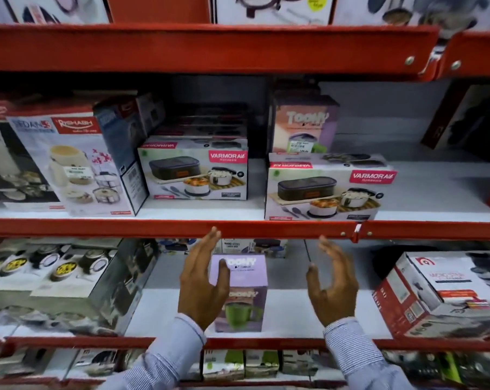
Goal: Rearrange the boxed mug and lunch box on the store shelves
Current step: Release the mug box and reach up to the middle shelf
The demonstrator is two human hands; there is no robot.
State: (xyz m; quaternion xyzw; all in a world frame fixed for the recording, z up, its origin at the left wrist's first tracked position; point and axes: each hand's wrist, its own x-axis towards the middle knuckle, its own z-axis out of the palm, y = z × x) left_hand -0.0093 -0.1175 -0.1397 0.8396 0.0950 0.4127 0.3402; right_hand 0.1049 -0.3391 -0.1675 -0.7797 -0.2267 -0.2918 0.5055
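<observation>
A purple boxed mug [245,294] printed with a green mug stands on the lower shelf [165,313], near its front edge. My left hand [203,282] rests against the box's left side, thumb on its front face. My right hand [332,285] hovers open to the right of the box, apart from it. On the shelf above, a Varmora lunch box carton [325,190] sits at the front edge, a second identical carton [194,170] lies to its left, and another boxed mug [304,125] stands behind them.
Red shelf rails [154,228] cross the view. A tall tiffin carton [78,164] leans at the left of the upper shelf. Cookware boxes flank the mug: one at left [69,280], one at right [446,291]. More mug boxes [238,364] fill the bottom shelf.
</observation>
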